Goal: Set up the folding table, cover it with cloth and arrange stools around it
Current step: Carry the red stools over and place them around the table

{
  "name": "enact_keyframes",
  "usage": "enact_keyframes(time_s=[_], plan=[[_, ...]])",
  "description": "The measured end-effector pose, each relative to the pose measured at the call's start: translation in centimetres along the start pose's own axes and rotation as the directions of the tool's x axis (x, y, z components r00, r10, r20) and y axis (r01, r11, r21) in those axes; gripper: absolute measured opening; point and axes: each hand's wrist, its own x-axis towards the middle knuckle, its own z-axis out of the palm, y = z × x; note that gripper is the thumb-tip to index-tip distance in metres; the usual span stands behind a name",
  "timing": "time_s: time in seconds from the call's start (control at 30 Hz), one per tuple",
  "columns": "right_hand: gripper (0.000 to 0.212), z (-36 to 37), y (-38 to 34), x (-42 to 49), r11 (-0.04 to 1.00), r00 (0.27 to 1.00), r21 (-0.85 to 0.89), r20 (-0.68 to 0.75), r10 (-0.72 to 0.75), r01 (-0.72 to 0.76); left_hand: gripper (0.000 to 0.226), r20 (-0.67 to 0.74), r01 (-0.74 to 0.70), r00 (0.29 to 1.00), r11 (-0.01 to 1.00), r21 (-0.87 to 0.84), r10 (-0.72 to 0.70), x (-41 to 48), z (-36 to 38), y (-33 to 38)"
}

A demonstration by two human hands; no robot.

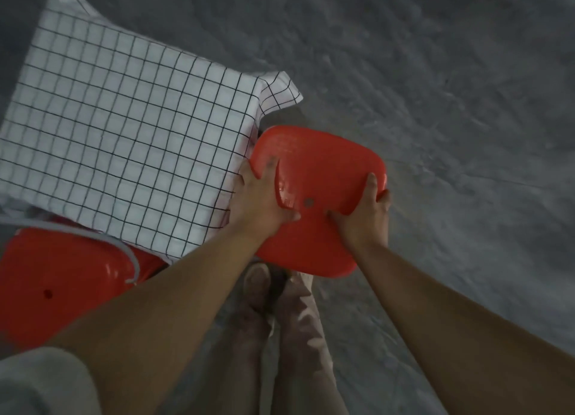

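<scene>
Both bare forearms are reaching forward and down, the left hand (261, 200) and the right hand (368, 217) gripping opposite edges of the red, rounded-square plastic stool seat (320, 165) (fingers curling over its rim).

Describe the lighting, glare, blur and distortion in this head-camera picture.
Head view: dim, flat light; glare streaks on the red stool gripped by the left hand and right hand, and on the second red stool lower left; grid lines on the checked cloth bow, wide-angle distortion; floor and shoe look blurred.

One head-worn wide-angle camera looks almost straight down onto the floor (435, 103).
</scene>
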Motion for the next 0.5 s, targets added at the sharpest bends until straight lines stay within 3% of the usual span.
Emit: enact_keyframes(time_s=[0.5], plan=[[0.112, 3.7, 0.6, 4.6, 0.999, 0.997, -0.038, 0.071, -0.007, 0.010, 0.129, 0.017, 0.090, 0.996, 0.996, -0.021, -0.089, 4.2, 3.5, -1.5]])
